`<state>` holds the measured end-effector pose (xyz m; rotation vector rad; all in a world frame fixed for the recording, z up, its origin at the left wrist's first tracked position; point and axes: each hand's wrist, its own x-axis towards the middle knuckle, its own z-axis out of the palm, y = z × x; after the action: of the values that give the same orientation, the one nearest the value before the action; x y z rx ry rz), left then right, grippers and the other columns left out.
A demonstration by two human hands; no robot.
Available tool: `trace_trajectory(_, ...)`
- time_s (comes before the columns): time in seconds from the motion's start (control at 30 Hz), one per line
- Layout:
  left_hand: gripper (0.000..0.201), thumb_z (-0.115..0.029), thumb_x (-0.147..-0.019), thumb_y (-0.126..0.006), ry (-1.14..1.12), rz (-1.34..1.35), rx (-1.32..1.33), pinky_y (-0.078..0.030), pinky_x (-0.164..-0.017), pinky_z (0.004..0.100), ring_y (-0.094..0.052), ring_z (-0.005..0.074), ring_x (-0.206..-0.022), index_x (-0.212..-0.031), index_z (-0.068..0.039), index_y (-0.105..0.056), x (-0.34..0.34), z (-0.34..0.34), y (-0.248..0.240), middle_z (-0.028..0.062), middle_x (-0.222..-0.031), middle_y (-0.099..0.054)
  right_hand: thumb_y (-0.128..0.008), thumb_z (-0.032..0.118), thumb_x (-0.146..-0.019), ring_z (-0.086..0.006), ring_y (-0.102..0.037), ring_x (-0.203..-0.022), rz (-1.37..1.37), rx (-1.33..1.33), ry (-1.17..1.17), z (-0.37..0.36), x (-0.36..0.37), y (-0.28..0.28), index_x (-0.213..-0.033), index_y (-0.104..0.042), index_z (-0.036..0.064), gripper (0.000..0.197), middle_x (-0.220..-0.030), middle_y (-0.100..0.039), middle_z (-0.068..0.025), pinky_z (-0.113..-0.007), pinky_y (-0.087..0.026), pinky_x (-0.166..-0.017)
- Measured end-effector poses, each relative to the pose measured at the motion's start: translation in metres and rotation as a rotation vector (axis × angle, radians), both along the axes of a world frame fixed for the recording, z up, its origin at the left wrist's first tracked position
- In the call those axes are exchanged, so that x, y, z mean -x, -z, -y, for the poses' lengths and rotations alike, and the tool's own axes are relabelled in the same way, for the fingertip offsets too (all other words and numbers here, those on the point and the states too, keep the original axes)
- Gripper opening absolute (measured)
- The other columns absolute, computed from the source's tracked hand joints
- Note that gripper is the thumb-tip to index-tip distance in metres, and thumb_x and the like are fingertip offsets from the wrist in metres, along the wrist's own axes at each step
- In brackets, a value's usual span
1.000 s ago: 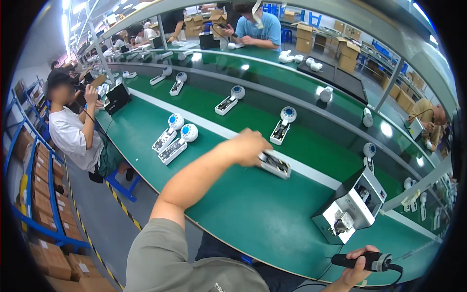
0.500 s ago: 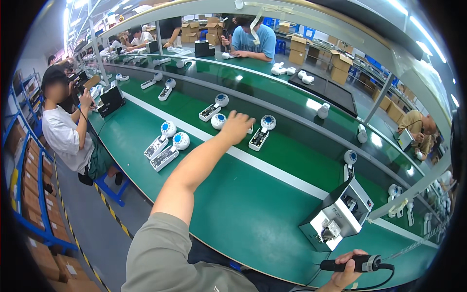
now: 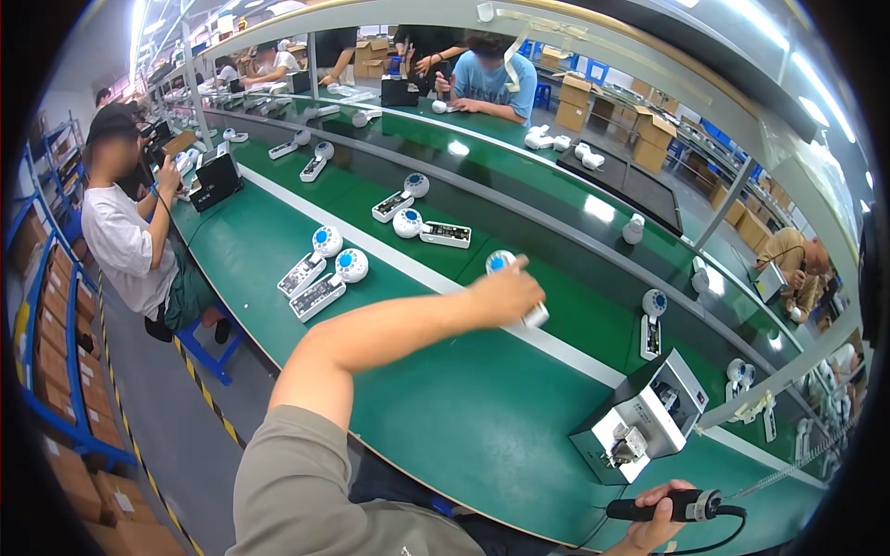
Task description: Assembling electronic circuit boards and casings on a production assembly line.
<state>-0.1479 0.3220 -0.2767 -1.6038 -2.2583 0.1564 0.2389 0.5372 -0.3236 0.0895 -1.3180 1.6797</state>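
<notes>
Device [image 3: 501, 262], white, round-headed: in my left hand [image 3: 508, 295], fingers closed around its body, over the pale strip [image 3: 593, 367] between belt [image 3: 593, 310] and bench [image 3: 445, 394]. Driver [image 3: 630, 510], black: gripped in my right hand [image 3: 654, 530], near the metal box [image 3: 647, 414]. Step, in my judgement: transfer by hand. Next move: calls for steady hold, clear of the paired units [image 3: 318, 296] on the bench.

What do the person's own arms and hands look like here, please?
The left arm has a plain, short grey-green sleeve ending above the elbow; below it the arm is bare, without watch or band. The left hand and right hand are ungloved, so each grip is bare. No right sleeve shows.
</notes>
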Motion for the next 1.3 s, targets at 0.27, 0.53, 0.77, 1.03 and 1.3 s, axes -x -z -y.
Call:
trace_trajectory(0.27,0.018,-0.02,-0.076,-0.056,0.46,0.025,0.081,-0.037,-0.089,0.0419,-0.054,0.0244,-0.078,-0.089,-0.007,-0.059,-0.194,0.009,0.033,0.0098,-0.083,-0.059,-0.064,0.02,-0.085,-0.0156,-0.052,-0.051,0.125,-0.028,0.047,0.016,0.002,-0.023,-0.106,-0.056,0.0015,0.029,-0.065,-0.056,-0.007,-0.025,-0.046,-0.051)
trace_trajectory(0.53,0.028,-0.028,-0.073,-0.065,0.621,0.26,-0.244,-0.038,-0.084,0.0401,-0.051,0.0256,-0.082,-0.091,-0.008,-0.058,-0.191,0.056,-0.006,0.0106,-0.085,-0.055,-0.064,0.025,-0.086,-0.0132,-0.048,-0.052,0.25,-0.06,0.016,0.04,-0.006,-0.043,-0.11,-0.05,0.0026,0.035,-0.064,-0.051,-0.0043,-0.023,-0.041,-0.051)
trace_trajectory(0.77,0.026,-0.02,-0.086,-0.061,0.555,1.339,-0.032,-0.046,-0.079,0.0397,-0.057,0.0293,-0.089,-0.108,-0.007,-0.055,-0.235,0.177,-0.015,0.0117,-0.101,-0.06,-0.063,0.02,-0.086,-0.0157,-0.051,-0.052,0.179,-0.04,-0.053,0.029,-0.009,-0.036,-0.108,-0.056,0.0017,0.029,-0.066,-0.056,-0.0072,-0.025,-0.046,-0.052)
trace_trajectory(1.03,0.015,-0.02,-0.088,-0.058,-1.251,1.467,-0.466,-0.047,-0.06,0.0254,-0.058,0.0144,-0.067,-0.092,-0.007,-0.065,-0.349,0.368,0.196,0.0016,-0.077,-0.066,-0.062,0.022,-0.089,-0.0199,-0.058,-0.061,0.124,-0.073,-0.275,0.02,-0.005,-0.032,-0.111,-0.06,0.0008,0.031,-0.076,-0.063,-0.0108,-0.031,-0.051,-0.062)
trace_trajectory(1.3,0.024,-0.021,-0.09,-0.047,-1.478,1.604,-0.012,-0.047,-0.067,0.0262,-0.057,0.015,-0.07,-0.1,-0.009,-0.065,-0.424,0.379,0.254,0.0033,-0.087,-0.065,-0.061,0.023,-0.085,-0.0123,-0.046,-0.054,0.21,-0.081,-0.106,0.027,-0.011,-0.035,-0.11,-0.05,0.0021,0.034,-0.066,-0.052,-0.0043,-0.022,-0.041,-0.053)
